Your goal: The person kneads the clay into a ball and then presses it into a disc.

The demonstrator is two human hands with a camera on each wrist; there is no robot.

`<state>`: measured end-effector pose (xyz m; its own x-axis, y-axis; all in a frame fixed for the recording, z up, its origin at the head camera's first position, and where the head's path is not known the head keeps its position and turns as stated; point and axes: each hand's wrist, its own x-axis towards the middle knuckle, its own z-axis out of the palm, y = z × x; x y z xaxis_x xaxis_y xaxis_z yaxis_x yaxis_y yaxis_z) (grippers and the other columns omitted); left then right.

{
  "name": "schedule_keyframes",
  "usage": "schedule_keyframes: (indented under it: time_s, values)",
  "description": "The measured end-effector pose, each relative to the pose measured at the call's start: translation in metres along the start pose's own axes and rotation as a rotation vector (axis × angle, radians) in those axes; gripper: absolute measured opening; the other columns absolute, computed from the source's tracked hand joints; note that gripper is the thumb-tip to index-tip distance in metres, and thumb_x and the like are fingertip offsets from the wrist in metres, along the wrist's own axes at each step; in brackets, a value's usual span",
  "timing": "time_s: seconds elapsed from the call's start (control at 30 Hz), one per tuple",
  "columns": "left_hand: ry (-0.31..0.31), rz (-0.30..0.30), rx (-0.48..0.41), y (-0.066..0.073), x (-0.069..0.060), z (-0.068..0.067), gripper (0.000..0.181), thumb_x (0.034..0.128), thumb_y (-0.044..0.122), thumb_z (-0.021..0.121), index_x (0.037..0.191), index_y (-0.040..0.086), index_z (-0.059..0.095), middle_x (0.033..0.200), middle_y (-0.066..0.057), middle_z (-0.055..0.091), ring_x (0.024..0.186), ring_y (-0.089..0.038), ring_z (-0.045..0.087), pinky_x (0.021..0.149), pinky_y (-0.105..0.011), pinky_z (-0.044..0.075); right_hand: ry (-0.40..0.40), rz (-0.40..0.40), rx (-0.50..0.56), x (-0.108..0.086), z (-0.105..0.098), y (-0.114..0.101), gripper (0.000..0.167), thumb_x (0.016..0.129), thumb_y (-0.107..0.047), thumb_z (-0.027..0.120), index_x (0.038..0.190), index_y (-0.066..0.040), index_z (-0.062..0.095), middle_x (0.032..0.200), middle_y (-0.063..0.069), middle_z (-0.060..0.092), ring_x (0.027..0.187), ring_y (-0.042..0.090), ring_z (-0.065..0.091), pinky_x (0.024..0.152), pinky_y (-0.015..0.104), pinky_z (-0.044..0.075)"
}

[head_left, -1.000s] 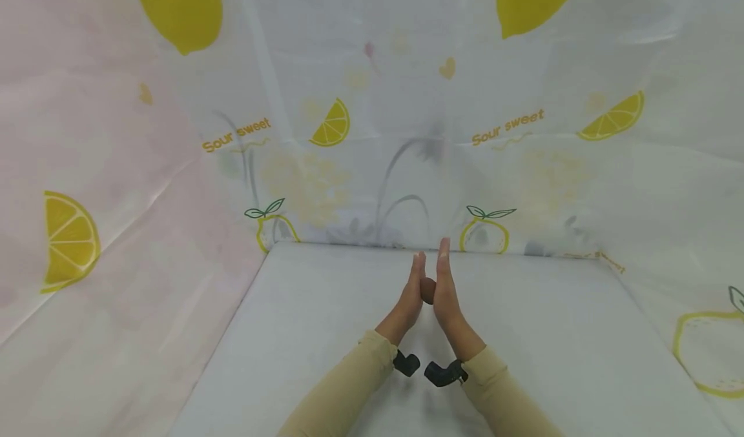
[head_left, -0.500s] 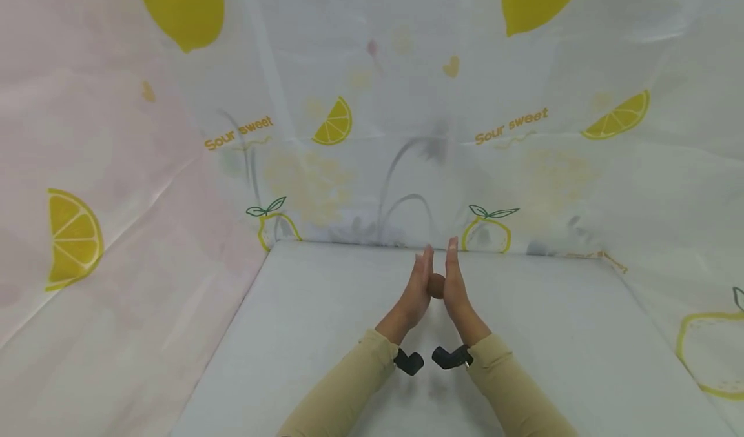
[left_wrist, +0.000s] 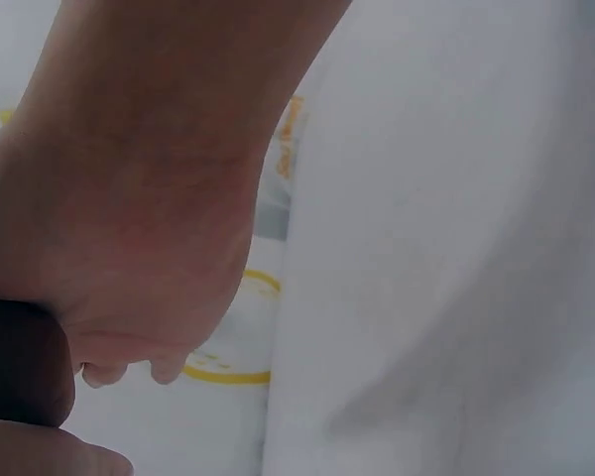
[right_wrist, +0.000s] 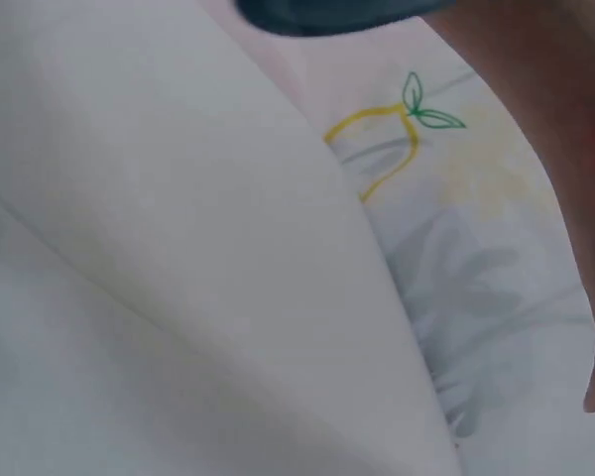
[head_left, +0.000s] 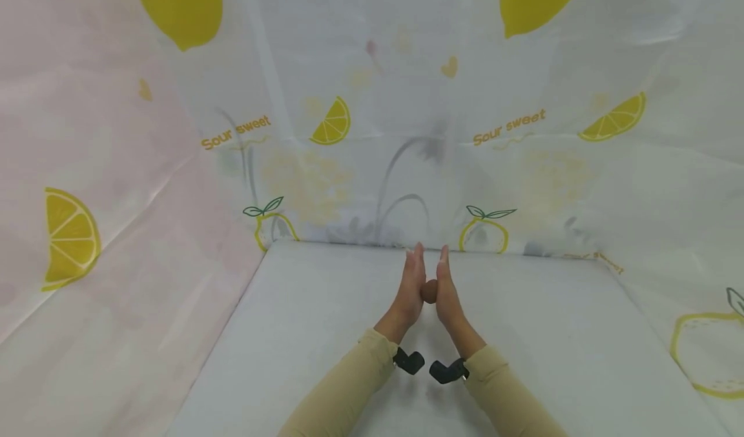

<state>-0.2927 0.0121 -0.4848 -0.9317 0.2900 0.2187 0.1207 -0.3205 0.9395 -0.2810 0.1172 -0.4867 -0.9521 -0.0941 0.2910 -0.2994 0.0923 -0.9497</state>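
A small brown ball (head_left: 429,291), rounded and smooth like modelling clay, is pressed between my two palms above the table. My left hand (head_left: 410,295) lies against its left side with the fingers straight and pointing up and away. Against the ball's right side rests my right hand (head_left: 447,298), its fingers straight too. The fingertips of the two hands stand a little apart. In the left wrist view the ball (left_wrist: 25,362) appears as a dark lump at the left edge. The right wrist view does not show it.
A white table (head_left: 552,334) lies beneath the hands. Behind it and at the sides hangs a lemon-printed sheet (head_left: 407,101). Black wrist devices, one on the left (head_left: 409,361) and one on the right (head_left: 448,372), stick out inward close to each other.
Both hands shift slightly against each other, the ball staying between the palms. The right fingertips stood higher than the left a second ago; now they are about level.
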Motion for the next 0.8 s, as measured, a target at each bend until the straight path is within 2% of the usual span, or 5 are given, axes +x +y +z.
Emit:
schedule_keyframes:
  time_s: [0.17,0.2,0.23,0.5,0.8]
  values:
    - [0.083,-0.015,0.057,0.000,0.000,0.000,0.089,0.1006,0.073,0.012,0.165,0.011,0.003,0.171,-0.007,-0.006,0.156,-0.026,-0.007,0.124,-0.049,-0.004,-0.019,0.001,-0.037,-0.014,0.006,-0.013,0.057,0.113,-0.021,0.011,0.158,0.009,-0.006,0.155,0.033,0.033,0.145,0.029,0.034,0.123,0.048,0.013]
    - [0.102,-0.018,0.070,0.000,0.001,0.000,0.090,0.1007,0.073,0.013,0.165,0.011,0.004,0.171,-0.007,-0.004,0.156,-0.026,-0.006,0.124,-0.049,-0.003,-0.019,0.003,-0.025,-0.015,0.007,-0.011,0.056,0.113,-0.019,0.013,0.158,0.008,-0.006,0.166,0.027,0.011,0.154,0.030,0.012,0.124,0.051,0.001]
    - [0.125,-0.030,0.092,-0.001,0.002,0.000,0.089,0.1006,0.073,0.014,0.165,0.012,0.006,0.171,-0.005,-0.002,0.156,-0.025,-0.004,0.125,-0.048,-0.001,-0.020,-0.002,-0.019,-0.015,0.008,-0.007,0.056,0.113,-0.019,0.013,0.159,0.007,-0.005,0.167,0.022,-0.009,0.154,0.030,-0.008,0.124,0.051,0.000]
    - [0.296,-0.071,0.203,-0.011,0.005,-0.005,0.077,0.1059,0.063,0.019,0.165,0.015,0.008,0.171,-0.007,0.002,0.156,-0.023,-0.002,0.124,-0.050,0.001,-0.003,-0.066,-0.010,-0.019,0.021,0.023,0.059,0.114,-0.029,0.016,0.162,-0.002,-0.006,0.170,0.014,-0.006,0.156,0.029,-0.007,0.123,0.053,-0.001]
    - [0.379,-0.087,0.214,-0.012,0.007,-0.008,0.074,0.1075,0.058,0.023,0.164,0.011,0.015,0.171,-0.011,0.002,0.156,-0.028,-0.003,0.124,-0.053,-0.001,0.011,-0.067,0.012,-0.026,0.027,0.013,0.063,0.113,-0.035,0.015,0.162,-0.003,-0.007,0.170,0.011,-0.007,0.156,0.025,-0.008,0.124,0.052,-0.002]
